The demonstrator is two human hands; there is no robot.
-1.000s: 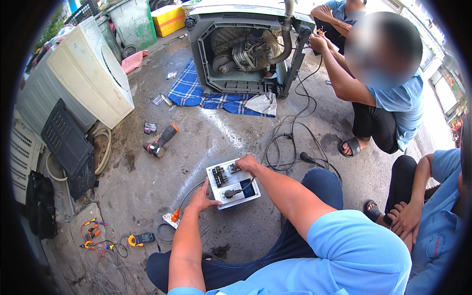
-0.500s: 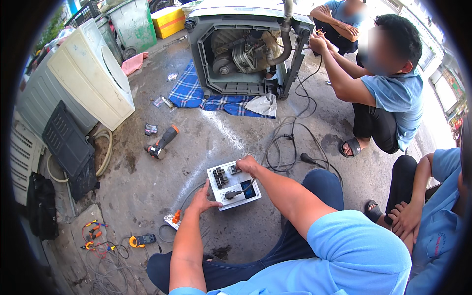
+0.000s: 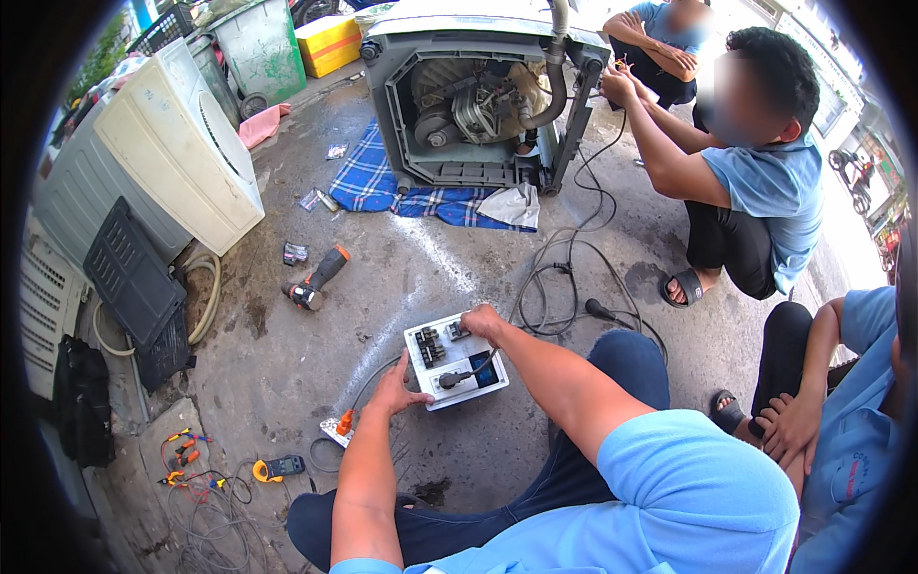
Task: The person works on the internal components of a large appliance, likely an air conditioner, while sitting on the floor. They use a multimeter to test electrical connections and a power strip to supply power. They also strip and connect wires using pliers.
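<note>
Switching seemed underway | left hand (image 3: 394,386), digits apart, braced white box (image 3: 459,355) | right hand (image 3: 483,322) met breaker (image 3: 454,331), closure unclear | next likely needed steadiness

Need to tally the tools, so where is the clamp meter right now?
In the head view, the yellow-and-dark clamp meter lies at lower left, below and left of the orange plug and the person's left hand.
</note>
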